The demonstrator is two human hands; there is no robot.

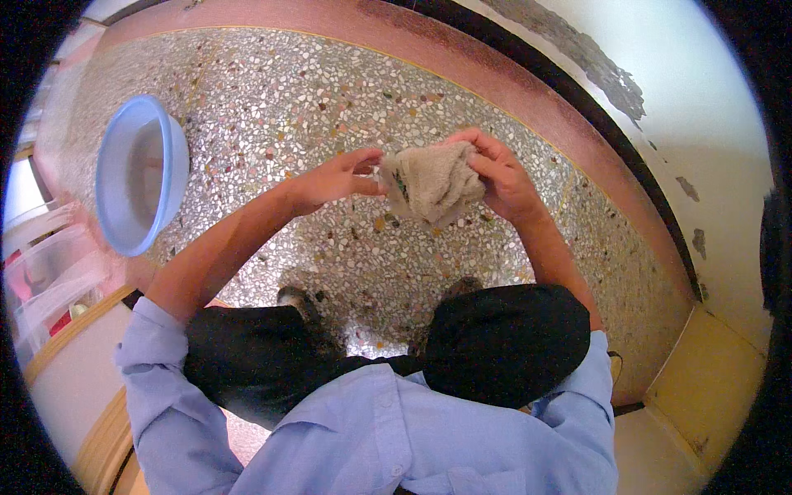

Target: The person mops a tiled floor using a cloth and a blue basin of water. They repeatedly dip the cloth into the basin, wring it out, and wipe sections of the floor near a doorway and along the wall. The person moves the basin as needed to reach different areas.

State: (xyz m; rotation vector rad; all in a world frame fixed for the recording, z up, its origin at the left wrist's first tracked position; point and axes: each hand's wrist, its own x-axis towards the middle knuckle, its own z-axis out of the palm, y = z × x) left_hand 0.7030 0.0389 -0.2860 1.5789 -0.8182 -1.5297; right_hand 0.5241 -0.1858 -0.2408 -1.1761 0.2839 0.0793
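Note:
A crumpled beige-grey cloth (439, 182) with a dark and green mark near its left edge hangs above the speckled terrazzo floor (297, 99). My right hand (504, 176) pinches its upper right corner between thumb and fingers. At the cloth's left edge is my left hand (337, 179), thumb and fingers spread apart. Blur there hides whether the fingertips touch the fabric. Both hands are in front of my bent knees.
A light blue plastic basin (179, 154) stands on the floor to the left. Translucent plastic drawers (52, 272) are at the far left. A dark skirting strip (625, 136) runs along a wall with peeling paint (693, 124) on the right.

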